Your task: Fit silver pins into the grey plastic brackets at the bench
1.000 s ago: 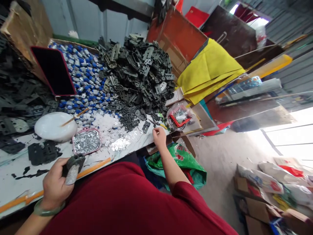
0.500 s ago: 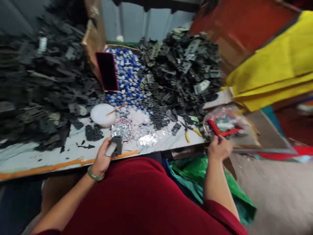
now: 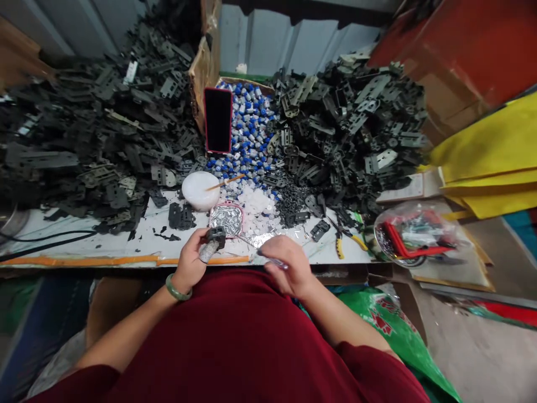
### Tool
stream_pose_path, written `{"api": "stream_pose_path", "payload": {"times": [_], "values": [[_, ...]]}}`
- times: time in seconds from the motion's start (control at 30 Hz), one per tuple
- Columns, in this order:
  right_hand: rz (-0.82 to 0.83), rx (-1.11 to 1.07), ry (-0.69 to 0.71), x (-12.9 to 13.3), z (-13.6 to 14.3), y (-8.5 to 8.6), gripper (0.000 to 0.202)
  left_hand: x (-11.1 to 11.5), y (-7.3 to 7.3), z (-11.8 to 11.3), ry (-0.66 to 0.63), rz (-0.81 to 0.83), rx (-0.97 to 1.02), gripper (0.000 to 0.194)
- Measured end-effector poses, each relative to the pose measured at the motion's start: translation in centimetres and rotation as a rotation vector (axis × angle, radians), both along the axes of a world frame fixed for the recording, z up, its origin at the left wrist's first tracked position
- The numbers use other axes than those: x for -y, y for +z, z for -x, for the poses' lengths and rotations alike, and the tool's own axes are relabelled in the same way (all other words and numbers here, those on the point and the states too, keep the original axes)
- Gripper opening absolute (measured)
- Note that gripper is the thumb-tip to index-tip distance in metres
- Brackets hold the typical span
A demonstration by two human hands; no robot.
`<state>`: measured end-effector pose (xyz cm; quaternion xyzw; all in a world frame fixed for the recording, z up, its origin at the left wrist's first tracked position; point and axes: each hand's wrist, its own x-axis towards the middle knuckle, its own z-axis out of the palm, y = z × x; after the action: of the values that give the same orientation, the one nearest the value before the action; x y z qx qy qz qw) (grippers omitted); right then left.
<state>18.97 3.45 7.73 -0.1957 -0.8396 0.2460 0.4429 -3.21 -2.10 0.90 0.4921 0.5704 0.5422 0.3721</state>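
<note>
My left hand (image 3: 191,262), its thumb apparently wrapped in grey tape, is closed on a small dark plastic part (image 3: 216,236) at the table's front edge. To the right, my right hand (image 3: 291,266) is closed around a screwdriver (image 3: 277,262) with a clear purplish handle. Its thin shaft points left toward the dark part, apart from it as far as I can see. Behind the part sits a pink-rimmed tray (image 3: 242,219) filled with small metal pins. A white bowl (image 3: 195,193) with a thin orange-brown stick (image 3: 225,182) stands behind the tray.
Heaps of dark plastic parts rise at left (image 3: 113,129) and right (image 3: 348,123). Between them lie blue-and-white pieces (image 3: 251,123) and a propped phone (image 3: 218,120). Yellow-handled pliers (image 3: 339,246) lie at right, near a plastic-covered bowl (image 3: 380,238) with a red tool (image 3: 396,240).
My right hand has come left from the red tool at the bowl to near my left hand, now with the screwdriver in it. My left hand keeps the dark part. The view has shifted.
</note>
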Motion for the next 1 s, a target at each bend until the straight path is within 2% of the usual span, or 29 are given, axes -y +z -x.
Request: {"api": "stream_pose_path", "payload": {"times": [0.1, 0.27, 0.8, 1.0], "values": [[-0.091, 0.046, 0.109, 0.0, 1.7, -0.2, 0.024, 0.6, 0.1, 0.4, 0.049, -0.014, -0.009, 0.027], [-0.158, 0.100, 0.085, 0.0, 1.9, -0.5, 0.028, 0.5, -0.1, 0.8, 0.079, -0.012, -0.016, 0.028], [-0.104, 0.044, 0.033, 0.3, 1.6, -1.7, 0.033, 0.1, 0.0, -0.3, 0.053, -0.047, 0.022, 0.026], [-0.075, 0.036, 0.028, 0.4, 1.4, -2.2, 0.033, 0.1, -0.1, -0.6, 0.047, 0.007, 0.054, 0.028]]}}
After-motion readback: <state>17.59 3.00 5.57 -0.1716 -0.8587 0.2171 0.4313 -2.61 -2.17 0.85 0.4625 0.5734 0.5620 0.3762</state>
